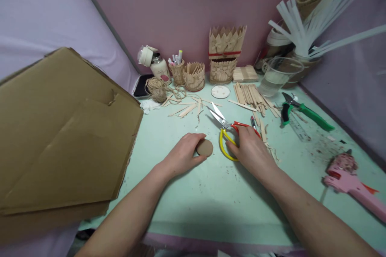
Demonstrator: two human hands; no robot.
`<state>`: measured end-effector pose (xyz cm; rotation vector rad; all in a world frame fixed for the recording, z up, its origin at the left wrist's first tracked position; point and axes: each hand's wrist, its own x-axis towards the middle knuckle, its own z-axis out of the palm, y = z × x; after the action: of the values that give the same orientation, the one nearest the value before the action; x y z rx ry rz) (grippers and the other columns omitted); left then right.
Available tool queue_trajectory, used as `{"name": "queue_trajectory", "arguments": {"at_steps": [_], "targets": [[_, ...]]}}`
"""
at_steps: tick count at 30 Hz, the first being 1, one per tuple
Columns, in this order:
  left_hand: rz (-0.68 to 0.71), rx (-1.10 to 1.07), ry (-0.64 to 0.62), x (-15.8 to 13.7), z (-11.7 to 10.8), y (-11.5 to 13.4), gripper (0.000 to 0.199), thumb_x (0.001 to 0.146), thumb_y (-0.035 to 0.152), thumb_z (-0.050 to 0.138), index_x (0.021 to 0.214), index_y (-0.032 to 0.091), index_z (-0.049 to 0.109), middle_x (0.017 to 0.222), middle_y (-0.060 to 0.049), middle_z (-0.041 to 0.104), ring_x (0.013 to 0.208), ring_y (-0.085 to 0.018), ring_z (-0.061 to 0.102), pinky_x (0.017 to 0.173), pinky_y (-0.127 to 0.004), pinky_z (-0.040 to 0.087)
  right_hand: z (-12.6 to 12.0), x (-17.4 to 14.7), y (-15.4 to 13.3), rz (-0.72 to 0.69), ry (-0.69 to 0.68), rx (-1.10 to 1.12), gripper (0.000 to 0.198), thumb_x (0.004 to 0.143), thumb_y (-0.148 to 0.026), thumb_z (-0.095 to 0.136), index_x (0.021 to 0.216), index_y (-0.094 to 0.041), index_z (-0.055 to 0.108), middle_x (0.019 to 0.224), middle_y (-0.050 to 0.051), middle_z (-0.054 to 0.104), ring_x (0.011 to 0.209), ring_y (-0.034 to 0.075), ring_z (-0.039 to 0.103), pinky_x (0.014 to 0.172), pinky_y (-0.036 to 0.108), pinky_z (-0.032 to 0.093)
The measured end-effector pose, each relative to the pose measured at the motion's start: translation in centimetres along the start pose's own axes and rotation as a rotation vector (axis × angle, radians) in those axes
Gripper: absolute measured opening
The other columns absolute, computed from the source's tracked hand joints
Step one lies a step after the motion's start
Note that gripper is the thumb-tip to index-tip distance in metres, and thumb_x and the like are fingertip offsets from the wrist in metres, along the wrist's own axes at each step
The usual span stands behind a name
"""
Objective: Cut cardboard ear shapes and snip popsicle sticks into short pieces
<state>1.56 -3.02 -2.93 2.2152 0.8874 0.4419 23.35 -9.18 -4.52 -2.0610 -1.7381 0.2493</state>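
Note:
Near the middle of the pale green table (181,192), my left hand (187,152) pinches a small round cardboard disc (205,148) between thumb and fingers. To its right, my right hand (249,144) grips a pair of scissors (223,122) with one red and one yellow handle. The scissor blades are parted and point away to the upper left. Part of the red handle is hidden under my right fingers. A dark pen (253,121) with a red tip lies just beyond that hand.
A big cardboard sheet (66,136) fills the left side. Behind lie twine (158,90), wooden sticks (249,95), a white lid (220,91) and stick-covered holders (194,77). At right are green-handled pruners (310,112), a clear cup (276,78) and a pink glue gun (351,186).

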Motion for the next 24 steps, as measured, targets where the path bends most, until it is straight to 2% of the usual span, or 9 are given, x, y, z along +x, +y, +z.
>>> {"name": "queue_trajectory", "arguments": {"at_steps": [6,12,14,17,20,24], "targets": [[-0.001,0.082,0.076,0.2,0.7,-0.4,0.050,0.075,0.031,0.069,0.122,0.022,0.054,0.112,-0.011,0.061,0.103,-0.028,0.054,0.091,-0.042,0.041,0.2,0.0,-0.1,-0.011,-0.010,0.026,0.042,0.079,-0.023,0.056,0.118,-0.008,0.054,0.115,0.020,0.060,0.111,0.034,0.055,0.093,0.045,0.045],[-0.048,0.030,0.146,0.2,0.7,-0.2,0.058,0.068,0.032,0.076,0.121,0.023,0.053,0.113,-0.010,0.060,0.106,-0.028,0.051,0.092,-0.043,0.041,0.1,0.0,-0.3,0.026,-0.010,0.053,0.039,0.079,-0.025,0.056,0.115,-0.011,0.055,0.113,0.018,0.061,0.107,0.033,0.057,0.087,0.043,0.046],[-0.089,-0.058,0.204,0.2,0.7,0.1,0.057,0.068,0.028,0.076,0.120,0.024,0.053,0.115,-0.009,0.057,0.103,-0.025,0.053,0.089,-0.040,0.043,-0.1,0.1,-0.4,0.041,-0.001,0.091,0.039,0.078,-0.027,0.057,0.114,-0.012,0.055,0.112,0.017,0.061,0.105,0.032,0.057,0.086,0.042,0.046],[-0.253,-0.320,0.264,0.3,0.8,0.5,0.061,0.064,0.026,0.078,0.119,0.022,0.052,0.120,-0.009,0.052,0.095,-0.021,0.056,0.080,-0.034,0.048,-0.4,0.1,-0.6,0.084,0.003,0.175,0.041,0.077,-0.032,0.059,0.113,-0.014,0.056,0.107,0.014,0.063,0.094,0.029,0.059,0.082,0.040,0.046],[-0.428,-0.636,0.228,0.4,0.7,0.4,0.070,0.057,0.024,0.083,0.119,0.020,0.050,0.115,-0.009,0.054,0.091,-0.019,0.059,0.076,-0.031,0.049,-0.6,0.0,-0.8,0.156,-0.057,0.338,0.041,0.076,-0.042,0.061,0.108,-0.016,0.058,0.092,0.008,0.065,0.078,0.024,0.059,0.073,0.037,0.047],[-0.502,-0.889,0.205,0.5,0.4,0.1,0.072,0.053,0.019,0.085,0.116,0.017,0.052,0.101,-0.006,0.061,0.085,-0.017,0.060,0.074,-0.028,0.049,-0.6,-0.5,-1.5,0.186,-0.161,0.658,0.034,0.076,-0.044,0.061,0.099,-0.020,0.057,0.082,0.003,0.063,0.071,0.019,0.057,0.066,0.031,0.046]]}}
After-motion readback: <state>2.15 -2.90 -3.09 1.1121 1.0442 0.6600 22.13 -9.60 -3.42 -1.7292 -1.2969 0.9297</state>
